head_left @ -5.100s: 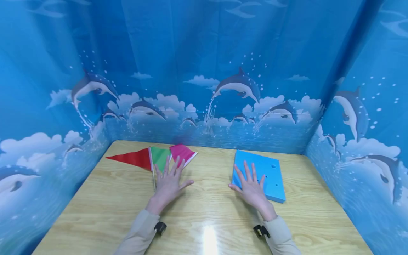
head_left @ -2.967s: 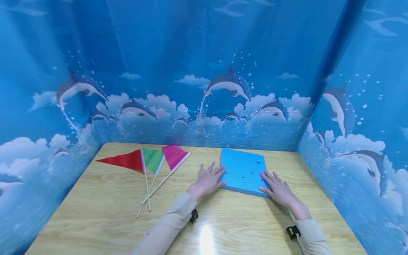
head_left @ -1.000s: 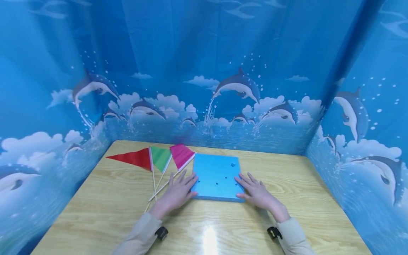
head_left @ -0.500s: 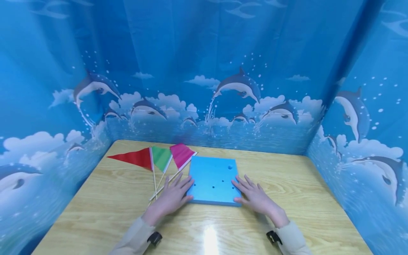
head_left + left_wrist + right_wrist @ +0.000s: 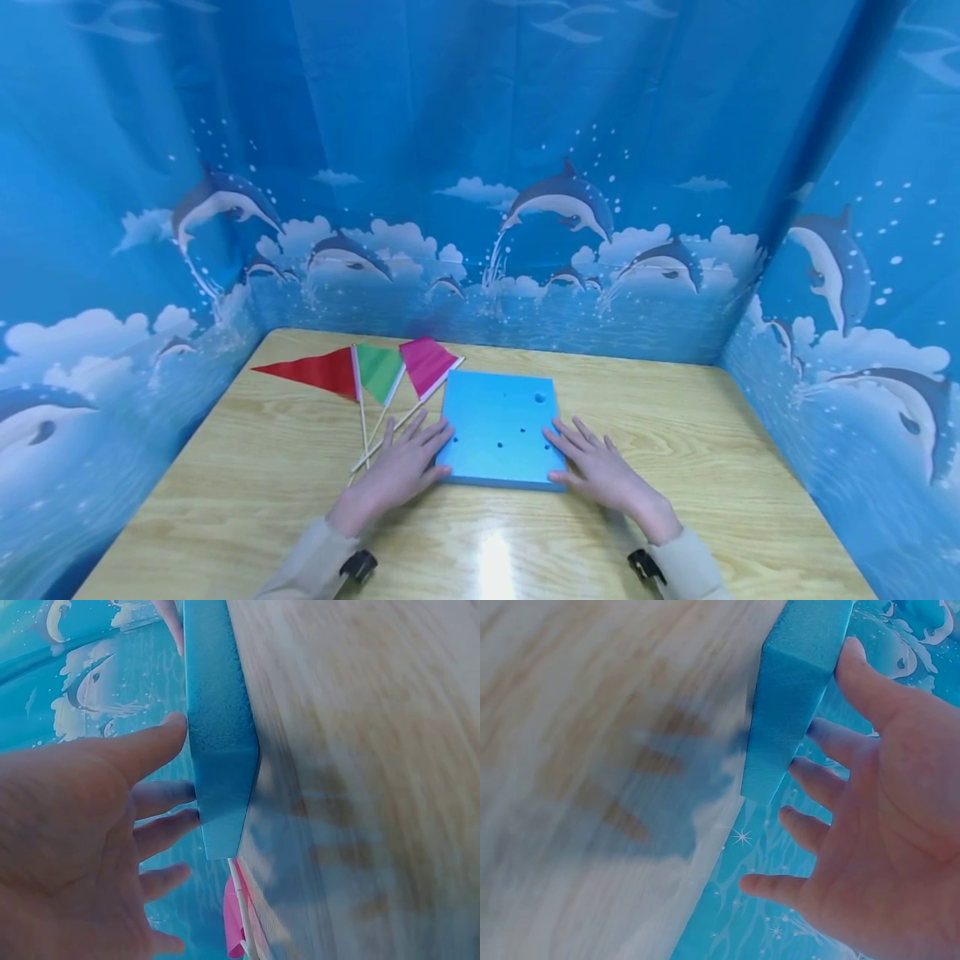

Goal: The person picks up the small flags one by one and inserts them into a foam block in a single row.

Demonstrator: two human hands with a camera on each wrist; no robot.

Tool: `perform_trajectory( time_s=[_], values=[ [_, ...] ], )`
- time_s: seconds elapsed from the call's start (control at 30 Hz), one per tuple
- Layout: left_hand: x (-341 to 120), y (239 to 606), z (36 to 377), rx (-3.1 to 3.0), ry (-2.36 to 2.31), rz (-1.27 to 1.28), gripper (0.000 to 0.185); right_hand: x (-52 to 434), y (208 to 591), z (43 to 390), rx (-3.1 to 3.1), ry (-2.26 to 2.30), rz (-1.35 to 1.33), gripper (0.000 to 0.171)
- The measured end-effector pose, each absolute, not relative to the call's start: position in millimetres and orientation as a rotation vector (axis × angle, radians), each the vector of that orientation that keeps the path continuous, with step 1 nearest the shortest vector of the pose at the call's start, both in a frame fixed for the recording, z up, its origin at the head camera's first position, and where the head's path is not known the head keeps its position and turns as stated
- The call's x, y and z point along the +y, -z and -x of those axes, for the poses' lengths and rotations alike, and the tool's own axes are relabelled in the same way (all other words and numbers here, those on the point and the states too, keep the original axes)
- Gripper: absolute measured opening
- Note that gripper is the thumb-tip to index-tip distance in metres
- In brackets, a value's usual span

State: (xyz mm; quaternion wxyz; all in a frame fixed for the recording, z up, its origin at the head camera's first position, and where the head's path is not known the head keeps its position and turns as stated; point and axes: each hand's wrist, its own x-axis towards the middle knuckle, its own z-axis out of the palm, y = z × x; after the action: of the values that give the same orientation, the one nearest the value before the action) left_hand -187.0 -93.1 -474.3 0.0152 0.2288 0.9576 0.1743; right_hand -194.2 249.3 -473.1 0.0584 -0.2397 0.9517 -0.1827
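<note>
A square blue foam block (image 5: 487,408) with several small holes in its top lies flat at mid-table. My left hand (image 5: 405,467) is at its left edge, fingers spread and fairly straight, fingertips on the rim. On the opposite edge my right hand (image 5: 600,475) does the same, thumb near the front corner. Both wrist views show thumb and fingertips along the upper edge of the block's side (image 5: 221,720), palms off the table. Left of the block lie a red pennant (image 5: 318,372), a green flag (image 5: 378,372) and a magenta flag (image 5: 429,367), their sticks crossing beside my left hand.
The wood-grain table (image 5: 712,467) runs up to a blue dolphin-print curtain (image 5: 465,208) at the back and both sides. A black wrist strap piece (image 5: 360,567) sits at the left sleeve, another (image 5: 647,565) at the right.
Between both hands the foam block has slid from the right side to mid-table, beside the flags. Over the last second it shifted slightly left and nearer to me. The flags stay put.
</note>
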Motion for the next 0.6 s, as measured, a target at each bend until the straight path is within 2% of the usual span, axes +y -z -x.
perform_trajectory(
  time_s=[0.23, 0.43, 0.6],
  values=[
    [-99, 472, 203, 2.997, -0.789, -0.644, 0.049, 249, 471, 191, 2.879, 0.489, 0.746, 0.068],
    [-116, 458, 222, 2.986, -1.066, -0.320, 0.038, 249, 470, 190, 2.872, 0.488, 0.734, 0.067],
    [-134, 458, 240, 2.940, -1.107, -0.107, 0.027, 250, 471, 191, 2.874, 0.480, 0.744, 0.067]
  ],
)
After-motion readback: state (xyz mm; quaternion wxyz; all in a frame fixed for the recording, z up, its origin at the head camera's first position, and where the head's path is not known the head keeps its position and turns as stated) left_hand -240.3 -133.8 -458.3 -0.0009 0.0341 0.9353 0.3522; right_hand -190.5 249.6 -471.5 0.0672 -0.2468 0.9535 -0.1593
